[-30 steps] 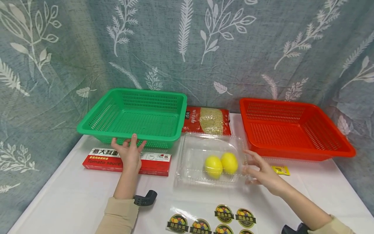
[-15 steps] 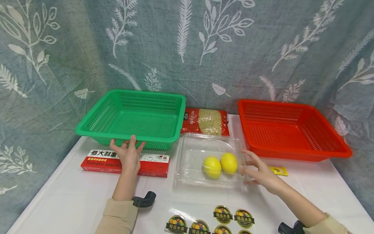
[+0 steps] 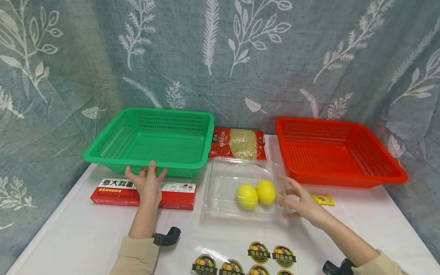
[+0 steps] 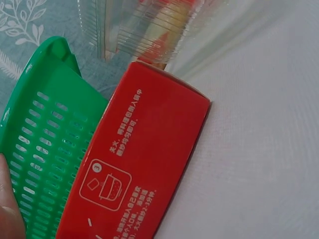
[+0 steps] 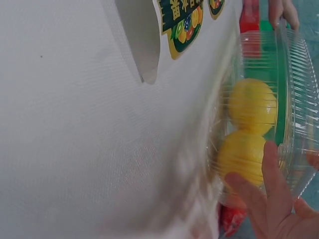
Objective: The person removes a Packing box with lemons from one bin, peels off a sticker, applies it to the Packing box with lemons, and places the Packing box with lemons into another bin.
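Observation:
My left hand (image 3: 149, 187) reaches over a red and white tomato sauce box (image 3: 178, 196), fingers spread, fingertips right at the front rim of the green basket (image 3: 99, 157). In the left wrist view only a bit of that hand (image 4: 9, 206) shows beside the basket wall, with the box (image 4: 134, 144) close in front. Two lemons (image 3: 266, 192) lie inside a lidded clear plastic container (image 3: 220, 191). At its right side is my right hand (image 3: 304, 202), fingers apart. The right wrist view shows its extended fingers (image 5: 275, 181) against the clear wall, close to the lemons (image 5: 251, 107).
A red basket (image 3: 330, 178) stands at the back right, with a small yellow packet (image 3: 324, 200) before it. Behind the container lies a red pasta bag (image 3: 240, 143). Near the front edge is a sheet of round fruit stickers (image 3: 220, 248). A patterned curtain (image 3: 192, 49) hangs behind.
The head view has shifted a little, so everything appears slightly further left. Both hands keep their places at the green basket and the clear container.

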{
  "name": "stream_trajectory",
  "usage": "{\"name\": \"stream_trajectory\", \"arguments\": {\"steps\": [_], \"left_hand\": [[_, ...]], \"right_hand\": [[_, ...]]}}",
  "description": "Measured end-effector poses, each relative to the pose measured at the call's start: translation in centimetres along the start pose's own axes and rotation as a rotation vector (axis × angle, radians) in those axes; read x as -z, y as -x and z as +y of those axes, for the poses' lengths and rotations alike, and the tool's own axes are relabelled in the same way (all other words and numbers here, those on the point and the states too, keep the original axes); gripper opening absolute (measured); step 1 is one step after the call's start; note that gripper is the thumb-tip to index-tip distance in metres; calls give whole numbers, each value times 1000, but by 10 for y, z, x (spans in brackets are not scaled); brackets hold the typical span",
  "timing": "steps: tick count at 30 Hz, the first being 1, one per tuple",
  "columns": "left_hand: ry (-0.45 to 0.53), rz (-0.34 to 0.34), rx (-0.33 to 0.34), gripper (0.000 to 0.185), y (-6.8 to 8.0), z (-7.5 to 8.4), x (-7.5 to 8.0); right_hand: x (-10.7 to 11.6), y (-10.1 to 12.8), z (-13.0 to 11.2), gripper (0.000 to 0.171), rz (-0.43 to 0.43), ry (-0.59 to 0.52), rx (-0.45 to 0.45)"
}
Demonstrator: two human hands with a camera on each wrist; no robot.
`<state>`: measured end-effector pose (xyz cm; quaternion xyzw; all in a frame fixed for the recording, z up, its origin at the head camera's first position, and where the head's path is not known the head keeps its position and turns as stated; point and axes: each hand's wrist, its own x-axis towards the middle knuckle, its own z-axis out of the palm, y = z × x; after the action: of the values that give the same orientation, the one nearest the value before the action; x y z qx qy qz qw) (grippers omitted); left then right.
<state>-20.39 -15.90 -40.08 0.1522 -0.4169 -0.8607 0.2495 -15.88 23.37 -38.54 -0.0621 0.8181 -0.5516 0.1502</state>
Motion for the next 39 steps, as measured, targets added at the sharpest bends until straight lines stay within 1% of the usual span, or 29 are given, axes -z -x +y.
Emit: {"name": "stream_trajectory", "arguments": {"steps": [4,6,8,9,11,13,16,18,21,23,24,27,29,32,35,39], "left_hand": [[-7,5,15,70,2,0,2],[-12,2,26,66,2,1,2],[-43,-8,39,57,2,2,1],[-60,-15,46,53,0,2,1],[-75,-46,49,50,-11,-5,7],[-96,-53,78,47,-13,-4,7],[-81,-42,134,44,-12,0,6],[-82,-24,188,37,-1,11,-2],[-77,-38,231,33,2,17,-1],[-85,-66,265,30,3,20,1],[-106,-87,279,27,5,22,2],[-184,-165,318,22,8,27,5],[-247,-217,333,21,11,32,7],[-331,-291,336,19,15,37,10],[-391,-359,332,16,21,42,12],[-449,-439,319,12,29,45,13]], "right_hand": [[0,2,-1,67,-10,31,7],[1,2,-2,67,-28,54,8],[3,3,-4,67,-52,80,5],[4,4,-5,66,-65,98,2],[8,6,-8,66,-100,138,15],[12,8,-10,68,-125,173,29],[14,11,-12,70,-148,210,56],[15,12,-12,71,-146,213,69],[16,15,-10,69,-126,203,84],[17,19,-8,68,-101,195,98],[18,21,-7,67,-88,191,104],[22,28,-6,63,-39,197,143],[23,32,-7,61,-10,196,173],[24,39,-7,56,34,198,213],[24,45,-7,51,68,182,235],[23,50,-5,47,93,159,270]]}}
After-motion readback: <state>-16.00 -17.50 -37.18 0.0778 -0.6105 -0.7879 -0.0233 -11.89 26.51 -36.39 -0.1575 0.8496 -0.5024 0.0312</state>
